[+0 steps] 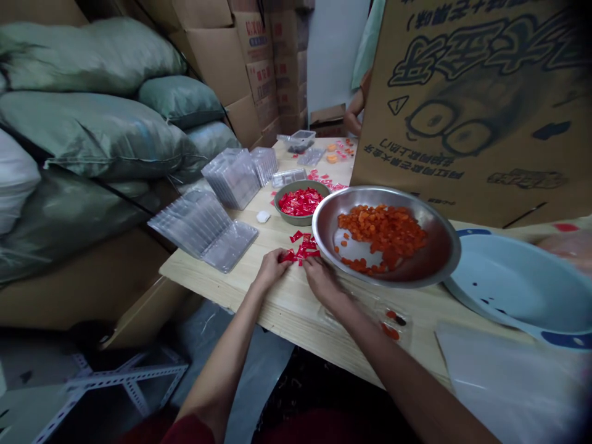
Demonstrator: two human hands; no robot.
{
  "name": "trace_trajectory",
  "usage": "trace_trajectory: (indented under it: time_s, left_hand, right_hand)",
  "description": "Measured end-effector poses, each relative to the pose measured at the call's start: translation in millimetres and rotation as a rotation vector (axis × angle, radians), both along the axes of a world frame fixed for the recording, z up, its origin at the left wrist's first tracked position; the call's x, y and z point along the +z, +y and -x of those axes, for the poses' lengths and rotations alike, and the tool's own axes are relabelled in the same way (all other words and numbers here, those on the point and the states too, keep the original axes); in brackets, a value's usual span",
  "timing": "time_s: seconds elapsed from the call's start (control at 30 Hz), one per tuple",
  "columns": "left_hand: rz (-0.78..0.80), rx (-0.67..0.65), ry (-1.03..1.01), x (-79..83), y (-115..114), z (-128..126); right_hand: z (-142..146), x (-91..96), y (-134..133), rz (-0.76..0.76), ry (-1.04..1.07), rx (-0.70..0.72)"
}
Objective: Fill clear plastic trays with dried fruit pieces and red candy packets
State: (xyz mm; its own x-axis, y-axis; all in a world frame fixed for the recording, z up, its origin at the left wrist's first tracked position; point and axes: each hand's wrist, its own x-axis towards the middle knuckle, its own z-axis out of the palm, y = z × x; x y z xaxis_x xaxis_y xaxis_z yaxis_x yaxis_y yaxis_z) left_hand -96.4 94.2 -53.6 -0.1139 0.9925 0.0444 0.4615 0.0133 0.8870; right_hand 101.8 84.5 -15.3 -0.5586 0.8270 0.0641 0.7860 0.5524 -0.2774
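Note:
Small red packets [304,245] lie in a loose pile on the wooden table, in front of a green bowl [283,213] full of similar red packets [300,202]. My left hand [272,269] is at the left of the pile, thumb and fingers pinched on a red packet. From the other side my right hand [321,280] reaches in, its fingers bent and closed at a packet's edge, partly hiding it. Close above my right hand is a steel bowl [439,250] holding many small orange pieces [386,231]. Beneath my right forearm is a clear tray [404,311] with orange and dark pieces.
Stacked clear plastic trays [197,225] and a white lump [263,216] are on the left. A blue basin [522,277] and a plastic sheet [499,364] lie right. A large carton [476,123] stands behind the bowls; another person's arm [355,111] shows beside it. Sacks [92,129] fill the left.

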Motion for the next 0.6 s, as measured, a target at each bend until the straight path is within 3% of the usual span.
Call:
trace_trajectory:
  time_s: [0.23, 0.33, 0.43, 0.5, 0.6]
  left_hand:
    - [0.023, 0.092, -0.338, -12.4, -24, -12]
    - [0.014, 0.115, -0.439, -3.7, -34, -18]
    - [-0.022, 0.110, -0.493, 14.1, -51, -26]
    - [-0.118, 0.107, -0.400, 27.5, -65, -39]
    - [-0.322, -0.050, -0.130, 41.3, -81, -72]
  right_hand:
    - [16, -5.5, 3, 0.009, -0.005, -0.054]
    - [18, 5.0, -5, 0.059, 0.072, -0.117]
    - [-2, 16.9, -28, 0.138, 0.174, -0.185]
    - [-31, 20.3, -58, 0.263, 0.316, -0.203]
    - [-83, 17.5, -119, 0.709, 0.864, -0.319]
